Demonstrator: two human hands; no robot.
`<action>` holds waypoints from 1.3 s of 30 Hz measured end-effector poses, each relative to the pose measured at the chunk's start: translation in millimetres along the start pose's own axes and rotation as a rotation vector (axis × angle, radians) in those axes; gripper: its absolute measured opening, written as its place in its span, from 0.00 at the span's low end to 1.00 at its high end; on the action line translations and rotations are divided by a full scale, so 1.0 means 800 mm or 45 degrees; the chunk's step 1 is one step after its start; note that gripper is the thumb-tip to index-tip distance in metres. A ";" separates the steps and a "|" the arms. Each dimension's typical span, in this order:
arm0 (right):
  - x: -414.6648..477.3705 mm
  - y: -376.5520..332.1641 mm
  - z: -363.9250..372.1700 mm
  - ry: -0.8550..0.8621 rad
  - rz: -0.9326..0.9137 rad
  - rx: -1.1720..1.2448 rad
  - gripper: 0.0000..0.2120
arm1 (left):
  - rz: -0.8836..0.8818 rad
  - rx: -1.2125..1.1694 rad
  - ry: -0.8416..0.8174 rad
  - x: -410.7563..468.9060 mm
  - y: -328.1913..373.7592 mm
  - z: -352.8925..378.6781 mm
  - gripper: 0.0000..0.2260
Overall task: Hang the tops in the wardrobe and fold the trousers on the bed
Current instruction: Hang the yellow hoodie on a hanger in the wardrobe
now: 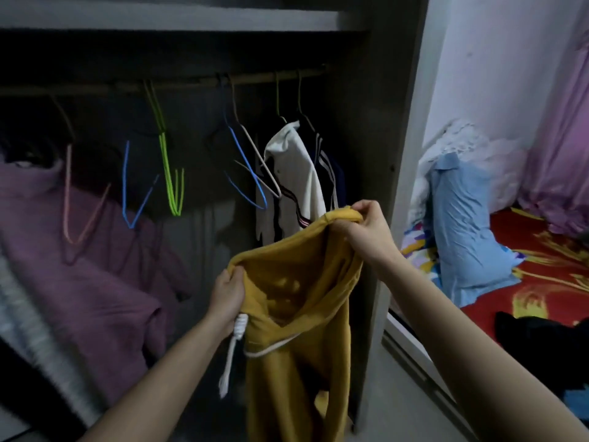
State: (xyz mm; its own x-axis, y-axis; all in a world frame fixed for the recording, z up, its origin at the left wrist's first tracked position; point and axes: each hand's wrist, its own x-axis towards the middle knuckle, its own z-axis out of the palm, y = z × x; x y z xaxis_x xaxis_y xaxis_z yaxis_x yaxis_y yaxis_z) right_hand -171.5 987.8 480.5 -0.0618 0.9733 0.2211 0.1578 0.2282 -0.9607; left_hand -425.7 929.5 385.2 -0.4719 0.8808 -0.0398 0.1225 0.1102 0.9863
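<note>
Fingers of the left hand (228,295) curl round the lower rim of the yellow hoodie (296,362); those of the right hand (369,231) pinch its upper rim. It hangs open between them, below the wardrobe rail (191,85), just beside a white top (296,167).

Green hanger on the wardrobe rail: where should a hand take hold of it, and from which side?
Probably its neck, just under the hook on the rail, reached from the front. The green hanger hangs edge-on, so the thin neck is exposed, with gaps to the blue hangers either side. The left hand and right hand both hold the yellow garment.
</note>
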 end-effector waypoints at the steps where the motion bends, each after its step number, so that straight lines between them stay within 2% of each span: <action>1: 0.002 0.003 0.001 -0.018 -0.008 0.047 0.19 | 0.049 -0.007 0.063 0.002 0.010 -0.001 0.14; 3: 0.007 0.011 0.010 -0.037 -0.063 0.072 0.17 | 0.134 0.021 0.175 0.004 0.029 -0.006 0.14; 4: 0.011 0.018 0.017 -0.064 -0.102 -0.009 0.13 | 0.149 0.030 0.214 0.004 0.037 -0.009 0.14; 6: 0.025 0.037 0.030 -0.225 -0.148 -0.419 0.08 | 0.155 0.059 0.291 0.003 0.050 -0.018 0.13; 8: 0.042 0.055 0.044 -0.522 0.013 -0.872 0.12 | 0.162 0.040 0.357 0.003 0.057 -0.029 0.13; 10: 0.055 0.059 0.059 -0.786 0.155 -1.171 0.17 | 0.169 0.024 0.399 0.004 0.062 -0.044 0.11; 12: 0.072 0.046 0.077 -0.835 -0.035 -1.313 0.16 | 0.165 0.045 0.442 0.006 0.067 -0.063 0.09; 13: 0.081 0.035 0.089 -0.803 -0.147 -1.267 0.13 | 0.154 0.044 0.469 0.006 0.069 -0.073 0.08; 15: 0.098 0.005 0.116 -0.720 -0.259 -0.932 0.10 | 0.130 -0.007 0.533 0.008 0.075 -0.093 0.09; 19: 0.118 -0.062 0.193 -0.614 -0.231 -0.145 0.03 | 0.063 -0.116 0.663 0.013 0.080 -0.137 0.11; 22: 0.133 -0.105 0.261 -0.596 -0.148 0.150 0.12 | 0.011 -0.220 0.685 0.015 0.079 -0.163 0.10; 26: 0.132 -0.132 0.335 -0.594 -0.183 -0.219 0.23 | -0.005 -0.253 0.663 0.020 0.073 -0.181 0.10; 29: 0.125 -0.125 0.370 -0.486 -0.259 -0.469 0.22 | 0.011 -0.234 0.638 0.026 0.065 -0.192 0.10; 33: 0.127 -0.111 0.377 -0.210 -0.433 -0.420 0.17 | 0.001 -0.254 0.603 0.037 0.053 -0.203 0.11; 36: 0.133 -0.106 0.365 -0.100 -0.605 -0.427 0.16 | -0.003 -0.235 0.590 0.049 0.051 -0.203 0.12; 39: 0.144 -0.107 0.349 -0.006 -0.657 -0.414 0.16 | 0.015 -0.225 0.573 0.063 0.052 -0.196 0.12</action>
State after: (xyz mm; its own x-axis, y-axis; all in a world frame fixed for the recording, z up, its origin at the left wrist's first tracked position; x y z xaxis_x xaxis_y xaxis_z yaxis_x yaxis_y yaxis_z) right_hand -467.7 1073.1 541.5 -0.2145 0.7352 0.6430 0.3994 0.6668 -0.6291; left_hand -581.2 906.1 449.4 -0.8069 0.5906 0.0058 -0.0021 -0.0127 0.9999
